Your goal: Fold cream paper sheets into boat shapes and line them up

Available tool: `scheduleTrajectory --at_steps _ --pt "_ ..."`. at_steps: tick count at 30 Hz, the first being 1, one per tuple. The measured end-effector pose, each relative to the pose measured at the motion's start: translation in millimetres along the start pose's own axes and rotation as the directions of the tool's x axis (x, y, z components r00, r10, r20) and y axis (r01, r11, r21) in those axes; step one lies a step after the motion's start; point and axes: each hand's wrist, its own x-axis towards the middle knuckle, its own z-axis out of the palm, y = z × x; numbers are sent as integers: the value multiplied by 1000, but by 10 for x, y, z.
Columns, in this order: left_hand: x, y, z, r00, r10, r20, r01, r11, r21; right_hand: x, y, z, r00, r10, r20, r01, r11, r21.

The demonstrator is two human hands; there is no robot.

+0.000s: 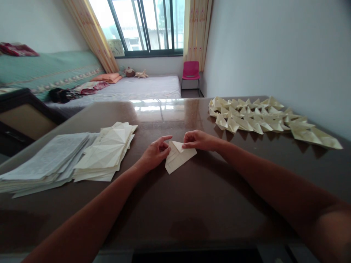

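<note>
A cream sheet of paper (pixel 178 159), folded into a small angular shape with a turned-down flap at its top, lies on the dark brown table between my hands. My left hand (pixel 157 151) is at its left edge, thumb touching the paper and index finger stretched out above it. On the upper right side, my right hand (pixel 199 140) has its fingers curled, with thumb and fingertip pinching the flap. Both forearms rest low over the tabletop.
Left of my hands lie creased cream sheets (pixel 105 149) beside a stack of printed papers (pixel 46 157). Rows of folded paper boats (pixel 252 117) stand at the back right near the wall. Beyond the table (pixel 153 208) are a bed (pixel 156 86) and a pink chair (pixel 191 70).
</note>
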Motion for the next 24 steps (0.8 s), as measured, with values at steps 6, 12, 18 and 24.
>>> scheduleTrajectory --at_steps 6,12,18,24 --pt "-5 -33 40 979 193 -62 -151 898 413 8 -71 148 995 -33 -99 4 960 -281" --pt "-81 60 39 919 325 224 -393 699 597 -46 -119 160 994 -101 -50 66 881 -469" --pt "-236 279 39 901 273 339 -435 589 682 -131 -199 6 923 -294 249 385 696 -606" --pt "-269 305 76 890 229 395 -455 493 741 -179 -310 25 908 -267 322 418 571 -706"
